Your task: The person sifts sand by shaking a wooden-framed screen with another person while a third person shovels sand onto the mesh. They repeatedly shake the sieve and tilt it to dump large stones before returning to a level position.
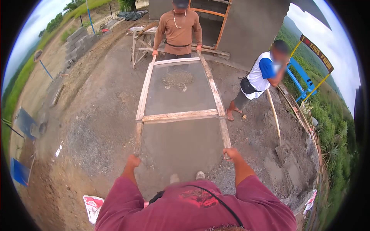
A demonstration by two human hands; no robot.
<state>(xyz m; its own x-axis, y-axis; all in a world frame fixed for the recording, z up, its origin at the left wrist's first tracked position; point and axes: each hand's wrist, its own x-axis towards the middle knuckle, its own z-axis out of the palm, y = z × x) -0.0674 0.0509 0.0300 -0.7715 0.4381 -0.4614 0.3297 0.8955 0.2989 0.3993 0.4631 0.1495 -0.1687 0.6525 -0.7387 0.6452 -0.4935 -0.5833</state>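
A wooden-framed sand screen (180, 115) stretches out in front of me, with a small heap of coarse gravel (177, 80) on its mesh. My left hand (133, 160) is closed around the end of its left handle. Around the right handle's end, my right hand (231, 154) is closed too. At the far end, a person in a brown long-sleeved shirt (179, 29) holds the other two handles. Grey sand (181, 146) covers the ground below the near end, close to my feet.
On the right stands another person (262, 73) in a white and blue shirt, beside a long-handled shovel (274, 119). Concrete blocks (79, 42) are stacked far left. A wooden trestle (142, 48) stands by the grey wall (254, 30). A printed sack (92, 208) lies near my left side.
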